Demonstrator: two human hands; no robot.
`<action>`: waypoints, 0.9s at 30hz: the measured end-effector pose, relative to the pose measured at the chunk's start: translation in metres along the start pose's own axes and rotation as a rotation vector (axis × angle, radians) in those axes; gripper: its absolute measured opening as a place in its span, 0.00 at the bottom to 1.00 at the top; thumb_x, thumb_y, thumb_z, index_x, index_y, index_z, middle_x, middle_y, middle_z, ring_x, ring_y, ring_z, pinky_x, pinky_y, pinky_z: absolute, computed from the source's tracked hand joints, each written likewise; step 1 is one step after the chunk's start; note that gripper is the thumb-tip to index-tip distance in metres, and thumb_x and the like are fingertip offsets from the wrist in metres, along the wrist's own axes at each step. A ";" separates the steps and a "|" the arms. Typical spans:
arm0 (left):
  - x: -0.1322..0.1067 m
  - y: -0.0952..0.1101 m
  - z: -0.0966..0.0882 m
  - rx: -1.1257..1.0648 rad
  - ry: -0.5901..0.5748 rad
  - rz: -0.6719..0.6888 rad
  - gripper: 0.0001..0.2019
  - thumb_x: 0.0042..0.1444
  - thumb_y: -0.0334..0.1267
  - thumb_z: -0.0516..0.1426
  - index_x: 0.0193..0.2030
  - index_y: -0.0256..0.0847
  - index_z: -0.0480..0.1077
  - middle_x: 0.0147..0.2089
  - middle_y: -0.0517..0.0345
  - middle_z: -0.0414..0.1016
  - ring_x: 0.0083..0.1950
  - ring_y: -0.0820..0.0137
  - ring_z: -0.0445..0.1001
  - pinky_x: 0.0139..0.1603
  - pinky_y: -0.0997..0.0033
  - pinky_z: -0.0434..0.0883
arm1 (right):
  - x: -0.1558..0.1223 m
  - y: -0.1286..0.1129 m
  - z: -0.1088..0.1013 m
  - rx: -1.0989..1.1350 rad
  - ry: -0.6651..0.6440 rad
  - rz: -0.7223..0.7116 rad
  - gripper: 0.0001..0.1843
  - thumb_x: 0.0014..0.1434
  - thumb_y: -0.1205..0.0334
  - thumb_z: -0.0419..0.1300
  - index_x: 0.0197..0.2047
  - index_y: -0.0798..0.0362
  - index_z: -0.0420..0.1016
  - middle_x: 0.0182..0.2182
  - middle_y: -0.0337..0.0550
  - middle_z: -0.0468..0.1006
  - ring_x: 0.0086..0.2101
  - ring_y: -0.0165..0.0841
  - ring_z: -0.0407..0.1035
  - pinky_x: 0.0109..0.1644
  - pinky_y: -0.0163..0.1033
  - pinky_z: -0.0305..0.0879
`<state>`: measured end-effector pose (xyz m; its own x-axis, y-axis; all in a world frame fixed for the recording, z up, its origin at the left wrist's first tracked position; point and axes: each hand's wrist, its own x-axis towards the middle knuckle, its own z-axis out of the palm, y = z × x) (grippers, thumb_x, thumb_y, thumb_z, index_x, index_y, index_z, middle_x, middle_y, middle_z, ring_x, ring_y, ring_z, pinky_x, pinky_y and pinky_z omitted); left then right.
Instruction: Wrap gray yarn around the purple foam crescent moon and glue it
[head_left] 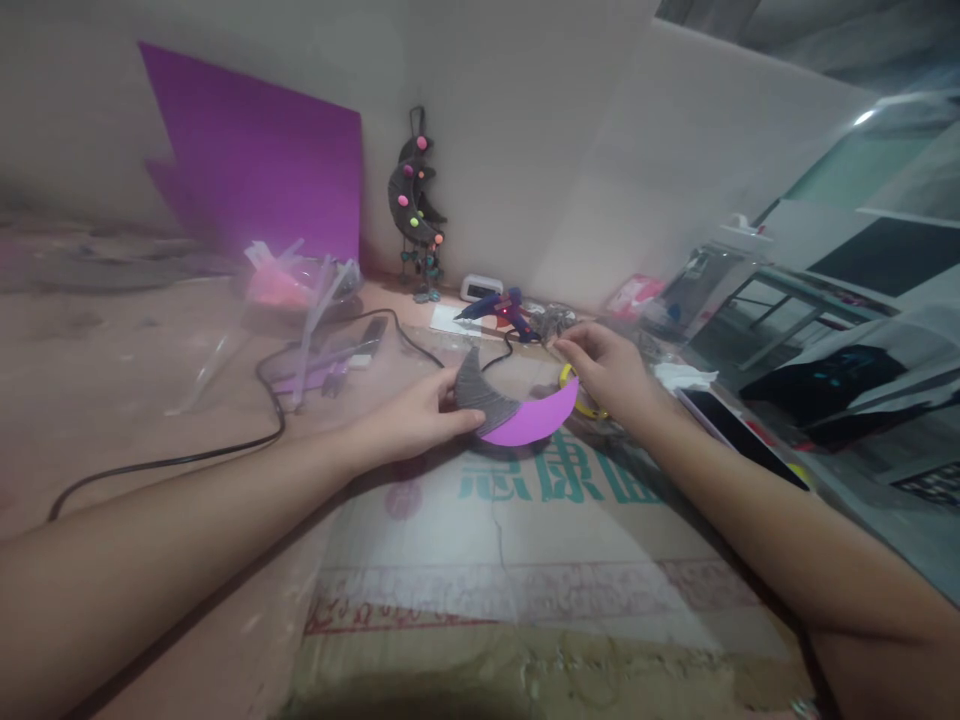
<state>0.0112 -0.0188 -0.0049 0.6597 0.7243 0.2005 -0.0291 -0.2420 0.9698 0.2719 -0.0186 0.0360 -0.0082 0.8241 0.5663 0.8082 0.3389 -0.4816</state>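
Observation:
A crescent-shaped piece [517, 412], purple at its right end and wrapped in dark grey yarn at its left, lies on a flattened cardboard sheet [525, 560]. My left hand [420, 415] grips the crescent's grey-wrapped end, fingers closed on it. My right hand [607, 370] hovers just right of the crescent's purple tip, fingers curled in a pinch; what they hold is too small to make out. A yellow ring-like object [581, 400] lies under that hand.
A blue glue gun [499, 308] with a black cord [270, 400] lies behind the crescent. A finished grey moon ornament [418, 200] hangs on the wall beside a purple sheet [262, 160]. Plastic bags [300, 285] sit left; a phone [739, 430] lies right.

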 end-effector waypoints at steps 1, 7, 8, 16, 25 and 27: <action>0.000 -0.001 0.000 0.001 -0.010 0.002 0.19 0.55 0.33 0.59 0.55 0.40 0.68 0.50 0.49 0.78 0.51 0.61 0.76 0.51 0.58 0.72 | -0.001 0.000 0.001 0.016 0.031 -0.001 0.11 0.59 0.53 0.59 0.34 0.53 0.75 0.26 0.39 0.75 0.27 0.30 0.66 0.32 0.35 0.59; 0.000 -0.002 -0.001 -0.047 -0.069 0.007 0.19 0.55 0.34 0.60 0.54 0.41 0.68 0.52 0.49 0.77 0.53 0.61 0.75 0.53 0.59 0.71 | -0.005 -0.002 0.004 0.072 0.122 -0.010 0.12 0.59 0.52 0.58 0.34 0.52 0.74 0.27 0.39 0.75 0.28 0.31 0.67 0.33 0.36 0.61; 0.000 -0.001 0.000 -0.064 -0.074 0.000 0.19 0.55 0.34 0.60 0.54 0.40 0.68 0.52 0.49 0.77 0.54 0.61 0.75 0.54 0.59 0.71 | -0.005 -0.003 0.004 0.069 0.086 -0.005 0.12 0.59 0.52 0.58 0.34 0.52 0.74 0.28 0.40 0.75 0.28 0.32 0.67 0.34 0.37 0.61; 0.004 0.004 0.000 -0.188 0.175 -0.030 0.26 0.53 0.34 0.62 0.59 0.36 0.63 0.52 0.46 0.76 0.53 0.62 0.75 0.53 0.62 0.70 | -0.003 -0.005 0.005 0.016 -0.083 -0.169 0.12 0.61 0.58 0.55 0.44 0.52 0.75 0.44 0.48 0.75 0.46 0.39 0.69 0.51 0.44 0.62; -0.003 0.004 -0.001 -0.082 0.315 0.003 0.48 0.53 0.37 0.62 0.73 0.45 0.36 0.34 0.58 0.79 0.35 0.68 0.77 0.37 0.69 0.72 | -0.025 -0.042 0.013 0.614 -0.412 0.358 0.25 0.57 0.38 0.57 0.26 0.54 0.69 0.19 0.39 0.71 0.21 0.27 0.63 0.26 0.34 0.60; -0.004 0.006 0.001 -0.032 0.311 0.026 0.47 0.55 0.38 0.61 0.73 0.45 0.34 0.34 0.58 0.78 0.35 0.68 0.77 0.38 0.69 0.72 | -0.032 -0.046 0.018 0.623 -0.432 0.364 0.24 0.55 0.40 0.61 0.24 0.54 0.68 0.18 0.38 0.71 0.20 0.26 0.62 0.25 0.33 0.59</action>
<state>0.0088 -0.0240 -0.0005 0.3975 0.8820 0.2531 -0.0700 -0.2458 0.9668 0.2247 -0.0523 0.0281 -0.1374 0.9887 0.0595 0.3318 0.1026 -0.9378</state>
